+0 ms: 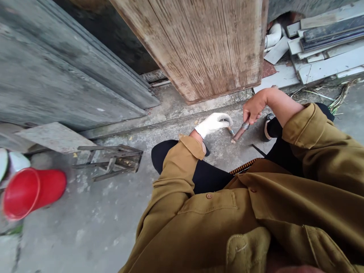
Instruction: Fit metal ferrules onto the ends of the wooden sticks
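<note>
My left hand [214, 124], in a white glove, is closed with fingers curled around a thin, light-brown stick-like piece [230, 131] with a bluish part near its end. What that piece is, I cannot make out. My bare right hand [253, 108] grips a short, thick brown wooden handle [241, 132], wrapped with greyish binding near the fingers and pale at its lower end. The two pieces come close together above the concrete ground, their lower ends near each other; whether they touch I cannot tell.
A weathered wooden door panel [210, 45] stands ahead above a concrete ledge [170, 110]. At left are a small wooden stool [113, 161] lying on its side and a red bucket [48, 187]. Stacked tiles and boards [327, 49] lie at right beside a white pipe [274, 36].
</note>
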`<state>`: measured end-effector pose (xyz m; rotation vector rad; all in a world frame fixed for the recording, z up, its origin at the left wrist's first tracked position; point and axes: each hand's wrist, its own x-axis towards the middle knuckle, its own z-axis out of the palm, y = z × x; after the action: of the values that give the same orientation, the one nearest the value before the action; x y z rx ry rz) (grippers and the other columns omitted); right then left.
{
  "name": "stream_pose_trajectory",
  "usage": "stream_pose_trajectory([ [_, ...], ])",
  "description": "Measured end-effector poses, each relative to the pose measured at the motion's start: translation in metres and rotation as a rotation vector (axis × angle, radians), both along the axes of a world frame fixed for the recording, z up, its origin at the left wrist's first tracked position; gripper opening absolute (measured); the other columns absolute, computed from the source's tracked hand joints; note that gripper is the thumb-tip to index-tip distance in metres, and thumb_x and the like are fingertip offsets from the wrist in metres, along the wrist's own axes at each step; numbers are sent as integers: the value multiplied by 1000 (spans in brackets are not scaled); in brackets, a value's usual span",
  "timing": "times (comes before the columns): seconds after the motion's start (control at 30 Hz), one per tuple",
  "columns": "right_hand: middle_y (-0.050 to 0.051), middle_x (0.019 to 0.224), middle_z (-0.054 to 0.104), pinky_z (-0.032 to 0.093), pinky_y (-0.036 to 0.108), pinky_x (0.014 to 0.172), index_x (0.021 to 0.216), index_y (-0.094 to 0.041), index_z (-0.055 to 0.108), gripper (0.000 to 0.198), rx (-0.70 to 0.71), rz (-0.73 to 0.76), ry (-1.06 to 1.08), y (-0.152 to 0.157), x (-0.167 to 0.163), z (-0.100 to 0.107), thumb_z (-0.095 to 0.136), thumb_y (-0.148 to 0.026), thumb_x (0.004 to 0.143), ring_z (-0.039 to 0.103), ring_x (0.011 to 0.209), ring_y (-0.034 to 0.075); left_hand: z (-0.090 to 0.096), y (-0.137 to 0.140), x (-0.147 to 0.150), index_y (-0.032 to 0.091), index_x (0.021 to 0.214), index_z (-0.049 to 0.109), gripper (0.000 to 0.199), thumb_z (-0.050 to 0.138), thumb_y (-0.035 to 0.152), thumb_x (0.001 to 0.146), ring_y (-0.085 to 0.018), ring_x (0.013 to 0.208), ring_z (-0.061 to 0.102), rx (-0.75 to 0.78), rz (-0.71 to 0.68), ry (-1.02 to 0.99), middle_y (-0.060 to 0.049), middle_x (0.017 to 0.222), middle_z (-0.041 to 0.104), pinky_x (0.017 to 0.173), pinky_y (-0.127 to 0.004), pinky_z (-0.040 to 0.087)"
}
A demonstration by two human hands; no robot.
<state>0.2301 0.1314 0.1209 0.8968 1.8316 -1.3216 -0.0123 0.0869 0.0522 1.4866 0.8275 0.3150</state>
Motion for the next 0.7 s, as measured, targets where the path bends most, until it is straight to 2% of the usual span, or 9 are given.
stream_pose_trajectory([
  [0.07, -3, 76, 69, 46, 23, 80, 109, -10, 83, 19, -72, -104, 145, 5, 12, 6, 84, -24, 96, 58, 70, 8, -5, -1, 0, 13, 93, 77, 25, 82, 27, 73, -16, 77, 71, -29, 62, -98, -8, 93, 79, 70, -27, 56],
  [0.13, -2, 78, 70, 48, 23, 79, 100, -10, 81, 30, -62, -232, 306, 10, 22, 8, 90, -37, 91, 60, 73, 9, -8, -1, 0, 15, 109, 76, 42, 87, 34, 73, -14, 72, 69, -19, 192, -190, -8, 97, 78, 65, -27, 53],
  [0.23, -1, 73, 65, 47, 22, 69, 89, -11, 75, 43, -56, -468, 575, 10, 29, 4, 89, -52, 90, 57, 67, 9, -9, -1, -2, 18, 127, 71, 54, 84, 51, 85, -7, 51, 51, -4, 340, -215, -5, 88, 75, 50, -25, 40],
  [0.3, -2, 71, 60, 44, 22, 63, 92, -13, 72, 48, -58, -648, 719, 7, 28, 1, 86, -59, 92, 53, 63, 9, -8, 0, -4, 17, 122, 72, 56, 77, 64, 92, -5, 44, 36, -38, 341, -194, -2, 76, 69, 44, -25, 29],
  [0.4, -3, 71, 56, 42, 22, 60, 102, -14, 69, 48, -75, -858, 829, 4, 22, -4, 80, -60, 97, 48, 61, 8, -4, -1, -7, 15, 106, 75, 62, 73, 76, 92, -6, 43, 30, -65, 278, -203, 3, 60, 54, 42, -25, 20],
  [0.47, -4, 73, 54, 42, 21, 59, 106, -15, 67, 43, -57, -945, 854, 6, 18, -7, 74, -56, 103, 46, 61, 8, -3, -1, -7, 15, 101, 76, 59, 73, 73, 94, -7, 44, 32, -21, 289, -216, 5, 56, 48, 43, -24, 23],
  [0.6, -3, 75, 54, 40, 20, 57, 106, -15, 63, 24, -52, -1124, 865, 15, 16, -16, 64, -39, 110, 45, 60, 7, -6, -2, -3, 16, 100, 75, 35, 71, 51, 100, -9, 54, 49, 132, 333, -144, -4, 77, 71, 54, -24, 41],
  [0.63, -1, 75, 55, 40, 20, 56, 105, -15, 64, 21, -14, -1148, 822, 16, 14, -19, 64, -35, 109, 46, 61, 8, -7, -1, -2, 15, 99, 75, 29, 69, 44, 101, -11, 61, 57, 187, 314, -102, -6, 85, 76, 60, -25, 47],
  [0.7, 2, 74, 59, 42, 23, 57, 101, -15, 67, 21, 205, -1104, 641, 17, 9, -24, 64, -35, 108, 51, 63, 11, -10, 0, -1, 15, 99, 77, 21, 65, 32, 101, -16, 82, 71, 331, 243, 10, -8, 99, 81, 80, -28, 55],
])
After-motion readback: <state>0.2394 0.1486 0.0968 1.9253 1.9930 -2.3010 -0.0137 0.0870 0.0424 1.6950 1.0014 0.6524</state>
